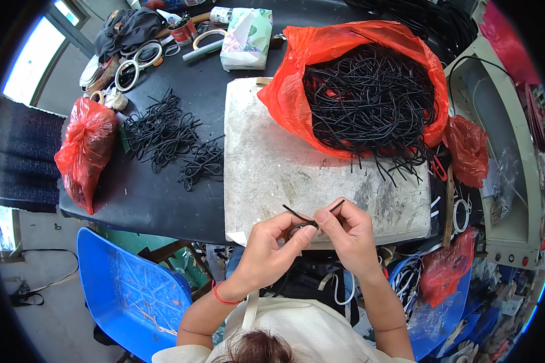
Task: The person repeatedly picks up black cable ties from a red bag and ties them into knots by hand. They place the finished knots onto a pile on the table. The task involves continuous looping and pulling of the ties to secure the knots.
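Note:
A thin black cord (297,213) is pinched between my two hands, above the near edge of a worn whitish board (284,181). My left hand (275,245) has thumb and fingers closed on it, and a bent part of the cord shows there. My right hand (347,237) pinches the same cord close beside the left fingertips, with a short end poking up past the fingers. Whether the cord is knotted between them is hidden. Past my hands, a red plastic bag (284,78) lies open, heaped with black cords (369,97).
Bundled looped cords (163,130) lie left of the board on the black table (133,193), beside a tied red bag (88,142). Tape rolls (127,75) and a tissue pack (246,39) sit at the back. Blue plastic chair (124,284) stands lower left; a grey machine (515,199) is right.

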{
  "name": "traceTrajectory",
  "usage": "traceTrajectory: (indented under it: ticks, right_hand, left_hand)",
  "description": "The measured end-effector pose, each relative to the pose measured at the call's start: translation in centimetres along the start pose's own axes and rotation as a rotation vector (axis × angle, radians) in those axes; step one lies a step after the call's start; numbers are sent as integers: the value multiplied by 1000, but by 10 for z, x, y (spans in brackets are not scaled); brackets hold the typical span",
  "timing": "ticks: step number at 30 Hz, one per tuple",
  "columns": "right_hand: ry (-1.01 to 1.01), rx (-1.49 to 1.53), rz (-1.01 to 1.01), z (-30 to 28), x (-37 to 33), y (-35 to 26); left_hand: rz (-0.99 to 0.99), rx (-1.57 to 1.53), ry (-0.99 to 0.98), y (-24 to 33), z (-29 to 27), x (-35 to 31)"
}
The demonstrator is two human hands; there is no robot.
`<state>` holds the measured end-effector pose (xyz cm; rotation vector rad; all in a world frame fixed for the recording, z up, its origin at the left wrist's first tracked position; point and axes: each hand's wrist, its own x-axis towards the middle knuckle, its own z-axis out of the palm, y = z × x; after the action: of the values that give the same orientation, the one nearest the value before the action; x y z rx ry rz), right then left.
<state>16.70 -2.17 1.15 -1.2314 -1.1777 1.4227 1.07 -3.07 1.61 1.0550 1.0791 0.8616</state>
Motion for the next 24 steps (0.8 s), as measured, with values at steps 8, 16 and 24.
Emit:
traceTrajectory:
  ticks: [8, 16, 24]
  right_hand:
    - [94, 54, -25, -2, 6, 5]
    - [102, 122, 138, 2, 13, -8]
    - [399, -673, -185, -19, -2, 3]
  left_hand:
    - [96, 60, 21, -14, 8, -11]
    - [44, 202, 97, -10, -14, 9]
    - [386, 823, 335, 1, -31, 7]
